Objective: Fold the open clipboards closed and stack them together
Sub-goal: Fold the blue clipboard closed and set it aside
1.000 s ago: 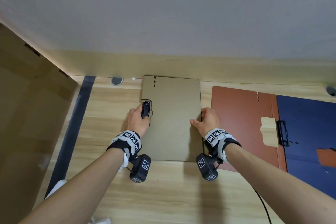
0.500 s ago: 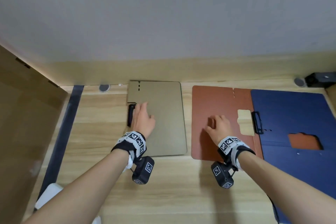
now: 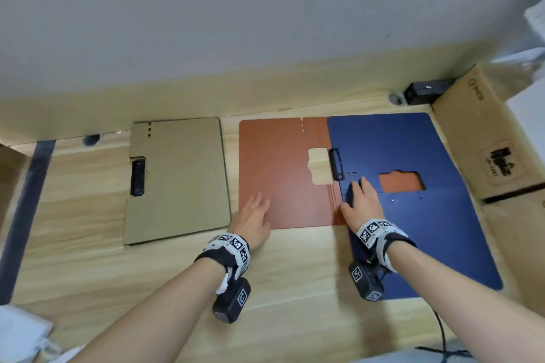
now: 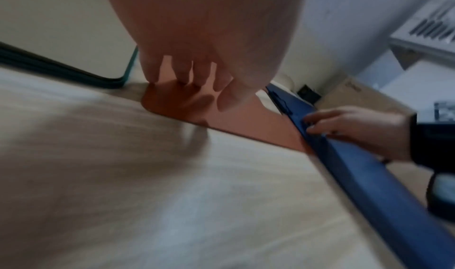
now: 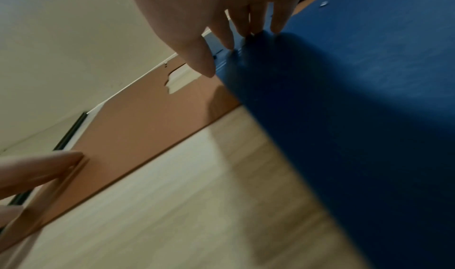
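A closed tan clipboard (image 3: 180, 177) lies flat at the left, its black clip (image 3: 138, 177) showing through a cutout. An open brown clipboard (image 3: 280, 174) lies in the middle, with an open blue clipboard (image 3: 413, 215) overlapping its right part. My left hand (image 3: 253, 212) rests with straight fingers on the brown cover's near left corner (image 4: 172, 102). My right hand (image 3: 359, 200) rests with spread fingers on the blue clipboard's left edge (image 5: 246, 39), by the brown one's spine. Neither hand grips anything.
The wooden table (image 3: 118, 289) meets a grey wall at the back. A cardboard box (image 3: 483, 138) stands at the right beside the blue clipboard, with a small black device (image 3: 424, 91) behind it. A dark strip (image 3: 26, 200) runs along the table's left side.
My left hand left the tan clipboard and moved right onto the brown cover. My right hand shifted right from the brown cover to the blue clipboard's edge. The head view swung right.
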Motion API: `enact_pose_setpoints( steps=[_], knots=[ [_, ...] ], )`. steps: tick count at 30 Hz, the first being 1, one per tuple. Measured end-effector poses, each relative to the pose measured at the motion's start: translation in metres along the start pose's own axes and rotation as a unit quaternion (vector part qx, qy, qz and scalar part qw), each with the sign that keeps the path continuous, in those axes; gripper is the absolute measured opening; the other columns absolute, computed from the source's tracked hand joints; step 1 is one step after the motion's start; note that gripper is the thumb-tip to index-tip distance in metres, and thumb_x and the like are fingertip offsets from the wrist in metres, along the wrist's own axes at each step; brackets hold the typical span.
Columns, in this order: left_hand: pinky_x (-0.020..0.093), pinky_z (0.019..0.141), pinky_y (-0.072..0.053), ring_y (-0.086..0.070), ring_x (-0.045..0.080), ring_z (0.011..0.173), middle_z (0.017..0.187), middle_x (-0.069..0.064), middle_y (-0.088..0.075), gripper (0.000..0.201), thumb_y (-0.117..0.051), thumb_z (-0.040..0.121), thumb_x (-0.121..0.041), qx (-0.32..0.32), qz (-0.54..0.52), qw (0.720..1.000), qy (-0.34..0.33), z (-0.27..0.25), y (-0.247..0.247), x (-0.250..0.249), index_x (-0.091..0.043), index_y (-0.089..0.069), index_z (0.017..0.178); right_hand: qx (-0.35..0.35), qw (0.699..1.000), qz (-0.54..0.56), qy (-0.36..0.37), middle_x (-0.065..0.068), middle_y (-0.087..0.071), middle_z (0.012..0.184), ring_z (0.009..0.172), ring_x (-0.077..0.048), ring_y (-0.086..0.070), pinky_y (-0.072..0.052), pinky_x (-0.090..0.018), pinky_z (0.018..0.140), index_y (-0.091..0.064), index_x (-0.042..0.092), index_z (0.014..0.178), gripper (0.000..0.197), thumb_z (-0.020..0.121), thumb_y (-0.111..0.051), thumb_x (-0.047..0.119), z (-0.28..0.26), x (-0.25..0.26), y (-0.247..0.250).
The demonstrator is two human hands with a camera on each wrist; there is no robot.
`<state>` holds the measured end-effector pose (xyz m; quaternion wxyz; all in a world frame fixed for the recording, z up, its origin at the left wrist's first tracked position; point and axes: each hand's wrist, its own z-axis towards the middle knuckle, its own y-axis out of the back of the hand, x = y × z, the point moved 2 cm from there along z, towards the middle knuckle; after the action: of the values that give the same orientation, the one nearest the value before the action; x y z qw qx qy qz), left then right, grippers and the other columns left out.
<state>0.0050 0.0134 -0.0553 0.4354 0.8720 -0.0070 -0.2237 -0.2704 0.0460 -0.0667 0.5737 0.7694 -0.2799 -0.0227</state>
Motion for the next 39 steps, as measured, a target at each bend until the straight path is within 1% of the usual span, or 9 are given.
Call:
enact_pose_setpoints(
  steps=[5, 10, 14, 17, 20, 25, 30, 36, 39],
  knots=[
    [0.051, 0.12, -0.015, 0.004, 0.026, 0.152, 0.165, 0.005, 0.009, 0.073, -0.043, 0.09, -0.022, 0.019, 0.097, 0.995, 0.032, -0.016, -0.024, -0.01, -0.025, -0.013, 0.156, -0.025, 0.999, -0.016, -0.015, -0.017, -0.021, 0.157, 0.144, -0.032, -0.021, -0.023, -0.043, 0.116, -0.031, 0.003, 0.143, 0.066, 0.087, -0.057, 0.027, -0.003, -0.031, 0.01],
    [0.047, 0.119, -0.023, 0.0, 0.026, 0.152, 0.165, 0.005, 0.006, 0.069, -0.042, 0.091, -0.021, 0.049, 0.068, 0.994, 0.07, -0.026, -0.027, -0.019, -0.024, -0.017, 0.155, -0.028, 0.999, 0.012, -0.024, -0.016, -0.049, 0.132, 0.121, -0.033, -0.044, -0.039, -0.043, 0.1, -0.041, 0.005, 0.134, 0.054, 0.086, -0.056, 0.025, 0.002, -0.054, 0.031],
    [0.042, 0.114, -0.033, -0.031, 0.034, 0.144, 0.16, 0.013, -0.022, 0.05, -0.039, 0.093, -0.024, 0.065, 0.094, 0.988, 0.101, -0.024, -0.016, -0.038, -0.017, -0.046, 0.142, -0.012, 1.0, 0.011, -0.022, -0.013, -0.056, 0.119, 0.109, -0.033, -0.051, -0.043, -0.041, 0.089, -0.052, 0.008, 0.12, 0.038, 0.087, -0.055, 0.026, 0.011, -0.06, 0.044],
    [0.037, 0.088, -0.046, -0.057, 0.036, 0.113, 0.131, 0.016, -0.054, 0.039, -0.04, 0.09, -0.027, 0.059, 0.114, 0.985, 0.113, -0.016, -0.004, -0.052, -0.011, -0.064, 0.117, 0.002, 1.0, 0.003, -0.022, -0.013, -0.063, 0.105, 0.096, -0.034, -0.056, -0.044, -0.037, 0.075, -0.061, 0.008, 0.102, 0.03, 0.085, -0.056, 0.033, 0.02, -0.061, 0.047],
    [0.035, 0.076, -0.044, -0.061, 0.034, 0.1, 0.113, 0.013, -0.06, 0.036, -0.041, 0.089, -0.031, 0.052, 0.155, 0.979, 0.119, -0.002, 0.007, -0.063, -0.011, -0.065, 0.107, 0.009, 0.999, 0.019, -0.032, -0.011, -0.065, 0.093, 0.089, -0.034, -0.058, -0.048, -0.037, 0.073, -0.062, 0.01, 0.095, 0.031, 0.084, -0.058, 0.038, 0.029, -0.063, 0.046],
    [0.035, 0.076, -0.049, -0.063, 0.034, 0.097, 0.108, 0.009, -0.066, 0.032, -0.042, 0.087, -0.029, 0.032, 0.101, 0.991, 0.087, 0.037, 0.011, -0.091, -0.014, -0.064, 0.104, 0.028, 0.997, 0.042, -0.055, -0.004, -0.063, 0.08, 0.079, -0.032, -0.059, -0.045, -0.033, 0.066, -0.053, 0.016, 0.09, 0.041, 0.08, -0.063, 0.054, 0.041, -0.07, 0.046],
    [0.038, 0.081, -0.051, -0.063, 0.033, 0.098, 0.111, 0.009, -0.068, 0.031, -0.042, 0.09, -0.029, 0.026, 0.005, 0.999, 0.043, 0.09, 0.009, -0.135, -0.017, -0.062, 0.11, 0.042, 0.996, 0.053, -0.053, 0.009, -0.052, 0.064, 0.073, -0.024, -0.053, -0.04, -0.033, 0.076, -0.047, 0.024, 0.082, 0.04, 0.078, -0.064, 0.06, 0.05, -0.079, 0.043],
    [0.032, 0.063, -0.04, -0.052, 0.028, 0.07, 0.069, 0.001, -0.051, 0.045, -0.04, 0.095, -0.054, -0.03, 0.053, 0.992, 0.108, 0.137, 0.006, -0.165, -0.013, -0.054, 0.081, 0.053, 0.994, 0.058, -0.07, 0.009, -0.054, 0.078, 0.095, -0.021, -0.059, -0.037, -0.036, 0.1, -0.057, 0.023, 0.101, 0.041, 0.08, -0.066, 0.057, 0.051, -0.079, 0.049],
    [0.032, 0.063, -0.039, -0.051, 0.026, 0.071, 0.072, 0.001, -0.051, 0.045, -0.039, 0.094, -0.052, -0.056, 0.064, 0.99, 0.115, 0.143, 0.008, -0.169, -0.013, -0.052, 0.075, 0.059, 0.993, 0.068, -0.082, 0.012, -0.051, 0.073, 0.084, -0.018, -0.051, -0.035, -0.035, 0.102, -0.057, 0.023, 0.101, 0.041, 0.08, -0.067, 0.057, 0.052, -0.08, 0.048]
  ],
)
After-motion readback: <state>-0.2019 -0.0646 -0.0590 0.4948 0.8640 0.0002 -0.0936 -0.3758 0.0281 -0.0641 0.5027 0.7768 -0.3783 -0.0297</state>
